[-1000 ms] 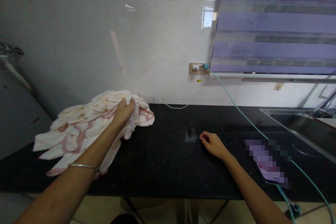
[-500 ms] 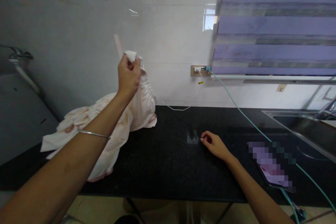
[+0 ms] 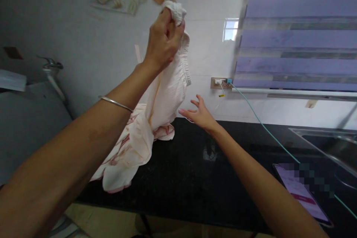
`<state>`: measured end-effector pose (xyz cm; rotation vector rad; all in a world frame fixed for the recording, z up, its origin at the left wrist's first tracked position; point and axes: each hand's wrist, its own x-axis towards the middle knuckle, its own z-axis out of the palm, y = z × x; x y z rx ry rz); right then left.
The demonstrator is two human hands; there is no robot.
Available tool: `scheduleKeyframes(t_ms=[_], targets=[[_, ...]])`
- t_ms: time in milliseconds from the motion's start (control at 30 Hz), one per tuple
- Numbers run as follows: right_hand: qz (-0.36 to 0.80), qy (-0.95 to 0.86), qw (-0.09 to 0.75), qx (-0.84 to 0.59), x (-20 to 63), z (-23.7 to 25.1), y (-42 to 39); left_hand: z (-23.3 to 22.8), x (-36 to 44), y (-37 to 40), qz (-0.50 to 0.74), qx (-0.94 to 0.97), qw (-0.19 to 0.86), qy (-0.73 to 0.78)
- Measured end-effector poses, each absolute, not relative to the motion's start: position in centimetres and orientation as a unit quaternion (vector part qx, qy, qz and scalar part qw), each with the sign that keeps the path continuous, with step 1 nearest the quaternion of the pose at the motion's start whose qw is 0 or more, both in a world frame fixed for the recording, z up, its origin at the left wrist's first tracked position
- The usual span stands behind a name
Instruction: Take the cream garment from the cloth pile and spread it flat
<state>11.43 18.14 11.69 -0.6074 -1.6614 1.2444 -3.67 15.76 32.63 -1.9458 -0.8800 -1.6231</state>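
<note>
Head view shows the left hand (image 3: 164, 41) clenched on the gathered top of a pale pink-printed garment (image 3: 164, 96), hanging lengthwise to the black bench (image 3: 195, 178), while the right hand (image 3: 199, 113), fingers spread and empty, hovers just right of it.

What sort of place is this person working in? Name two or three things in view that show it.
Most likely a home kitchen or utility area: a black stone counter runs along a tiled wall, a steel sink is set into it at the right, and a wall socket sits above the counter.
</note>
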Motion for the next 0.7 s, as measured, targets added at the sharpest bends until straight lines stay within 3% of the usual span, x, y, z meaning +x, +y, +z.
scheduleKeyframes(t_ms=[167, 300, 400, 500, 600, 700], targets=[[0.504, -0.66, 0.512, -0.219, 7.7, 17.2, 19.0, 35.5, -2.2, 14.8, -0.542, -0.723, 0.342, -0.259], [0.513, -0.57, 0.593, -0.246, 8.9, 19.7, 19.6, 37.4, -2.4, 13.8, -0.605, -0.609, 0.426, -0.286], [0.508, -0.54, 0.613, -0.274, 11.3, 21.2, 19.9, 38.3, -3.4, 12.9, -0.638, -0.566, 0.429, -0.298], [0.504, -0.547, 0.593, -0.309, 13.9, 22.5, 20.3, 38.1, -4.3, 12.5, -0.671, -0.595, 0.319, -0.308], [0.517, -0.561, 0.559, -0.325, 15.5, 23.6, 20.5, 35.8, -4.9, 13.2, -0.685, -0.653, 0.103, -0.308], [0.55, -0.583, 0.532, -0.273, 15.8, 24.1, 20.6, 30.7, -5.4, 14.5, -0.598, -0.722, -0.129, -0.323]])
